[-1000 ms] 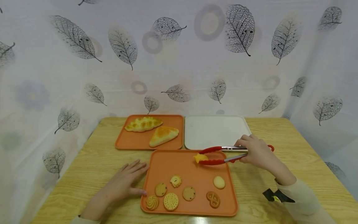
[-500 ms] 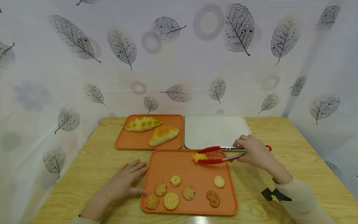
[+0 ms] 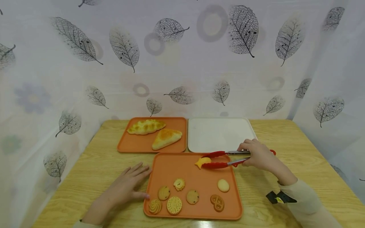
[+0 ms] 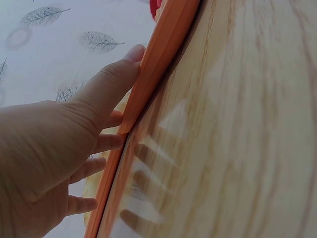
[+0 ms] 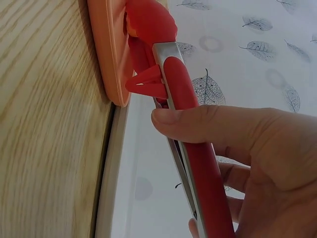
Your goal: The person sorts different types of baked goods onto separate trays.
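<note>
My right hand [image 3: 260, 155] holds red-and-silver tongs [image 3: 228, 162], thumb along one arm in the right wrist view. The tongs' red tips lie on either side of a small yellow-orange piece [image 3: 201, 162] with a notched, tail-like end, over the far right part of the front orange tray [image 3: 196, 174]. Whether both tips press it, I cannot tell. My left hand [image 3: 125, 183] has its fingers spread beside that tray's left edge, the thumb touching the rim in the left wrist view. A pretzel [image 3: 217, 203], a pale oval cookie [image 3: 223, 185] and several round cookies [image 3: 174, 205] lie on the tray.
Behind on the left, another orange tray [image 3: 125, 146] bears a braided bread [image 3: 146, 126] and a triangular bread [image 3: 167, 138]. A white tray [image 3: 219, 134] stands beside it, behind the tongs. A leaf-print curtain [image 3: 182, 69] closes off the table's back.
The tongs and my right hand have shifted slightly left, and the yellow-orange piece has moved a little left with them. My left hand stays in place.
</note>
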The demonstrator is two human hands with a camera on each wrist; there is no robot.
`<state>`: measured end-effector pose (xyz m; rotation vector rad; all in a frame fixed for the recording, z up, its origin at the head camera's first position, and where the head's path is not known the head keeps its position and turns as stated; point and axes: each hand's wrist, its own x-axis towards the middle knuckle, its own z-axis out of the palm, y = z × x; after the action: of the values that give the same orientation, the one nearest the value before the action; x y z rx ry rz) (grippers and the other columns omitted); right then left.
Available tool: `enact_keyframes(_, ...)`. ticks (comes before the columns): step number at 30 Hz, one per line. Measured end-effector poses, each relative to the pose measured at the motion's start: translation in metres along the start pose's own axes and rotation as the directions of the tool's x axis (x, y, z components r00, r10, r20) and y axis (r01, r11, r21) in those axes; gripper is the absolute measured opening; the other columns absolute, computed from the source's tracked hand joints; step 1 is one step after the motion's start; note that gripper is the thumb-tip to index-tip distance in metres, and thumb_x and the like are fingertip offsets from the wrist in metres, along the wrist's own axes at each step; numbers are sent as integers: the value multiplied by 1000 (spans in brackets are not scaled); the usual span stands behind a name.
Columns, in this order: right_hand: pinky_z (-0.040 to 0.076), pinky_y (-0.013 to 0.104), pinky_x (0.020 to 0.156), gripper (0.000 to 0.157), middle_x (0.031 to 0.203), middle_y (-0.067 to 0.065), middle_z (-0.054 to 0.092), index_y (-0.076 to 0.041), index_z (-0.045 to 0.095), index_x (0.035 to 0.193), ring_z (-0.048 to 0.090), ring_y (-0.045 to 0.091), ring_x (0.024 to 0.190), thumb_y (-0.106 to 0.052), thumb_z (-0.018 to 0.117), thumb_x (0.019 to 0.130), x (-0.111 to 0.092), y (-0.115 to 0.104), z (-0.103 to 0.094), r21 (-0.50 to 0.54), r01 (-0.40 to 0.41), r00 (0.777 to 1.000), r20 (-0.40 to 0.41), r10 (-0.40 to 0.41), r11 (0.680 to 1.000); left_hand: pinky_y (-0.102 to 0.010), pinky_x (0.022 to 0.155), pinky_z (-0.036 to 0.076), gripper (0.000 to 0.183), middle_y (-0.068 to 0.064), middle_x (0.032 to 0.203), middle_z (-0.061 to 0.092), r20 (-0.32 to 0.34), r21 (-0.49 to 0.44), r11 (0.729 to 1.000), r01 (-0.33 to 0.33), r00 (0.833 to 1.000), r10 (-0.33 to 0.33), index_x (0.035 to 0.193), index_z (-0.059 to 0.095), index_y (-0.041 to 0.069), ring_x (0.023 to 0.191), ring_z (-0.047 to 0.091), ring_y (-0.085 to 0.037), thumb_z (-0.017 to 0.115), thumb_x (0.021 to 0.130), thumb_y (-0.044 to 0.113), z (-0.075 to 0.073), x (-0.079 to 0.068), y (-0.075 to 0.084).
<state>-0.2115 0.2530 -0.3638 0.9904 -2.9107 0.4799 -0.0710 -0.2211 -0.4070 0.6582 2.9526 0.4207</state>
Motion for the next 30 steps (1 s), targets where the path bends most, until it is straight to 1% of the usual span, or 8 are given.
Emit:
enact_keyframes(9,42,30,62,38,90,-1,63,-16,70,92,52,18,78,-10,90,60,-2,-1,-7,-12,-11,999,-51,10,1000,-67,109,32,91,-11,151,46,-2,-6,1000,-5,1000,5,147,46,14,143,34,-39,54,78,73,0,0,1)
enact_keyframes(14,45,36,64,39,94,2,65,-16,70,94,55,23,84,-15,91,61,-3,4,-11,-19,-54,996,-71,52,998,-66,110,30,92,-10,152,45,1,-10,1000,7,1000,-7,147,45,15,144,33,-38,54,78,74,0,-1,1)
enact_keyframes(18,48,42,66,39,95,6,65,-14,70,96,57,28,86,-15,90,63,-3,9,-16,-30,-84,992,-101,81,996,-66,111,30,92,-10,152,45,3,-10,1000,12,1000,-11,148,44,15,144,33,-38,55,78,73,0,-1,0)
enact_keyframes(21,50,49,68,41,100,12,66,-11,70,99,58,33,90,-15,89,64,-4,13,-19,-40,-110,986,-130,104,993,-65,112,30,92,-9,152,45,3,-16,1000,16,1000,-16,148,44,15,145,32,-37,56,78,73,0,-1,0)
enact_keyframes(24,49,52,69,43,105,16,65,-8,69,104,58,37,94,-16,88,66,-5,18,-20,-38,-152,978,-153,145,988,-65,112,29,92,-9,152,45,3,-21,1000,20,1000,-20,148,44,15,145,32,-37,58,77,72,0,-1,0)
enact_keyframes(30,45,49,63,45,103,19,63,-3,68,107,56,38,90,-15,86,68,-5,36,-19,-30,-218,952,-225,206,976,-66,111,29,90,-9,152,45,-4,-25,1000,19,1000,-19,147,45,15,144,32,-38,60,77,70,-1,-1,1)
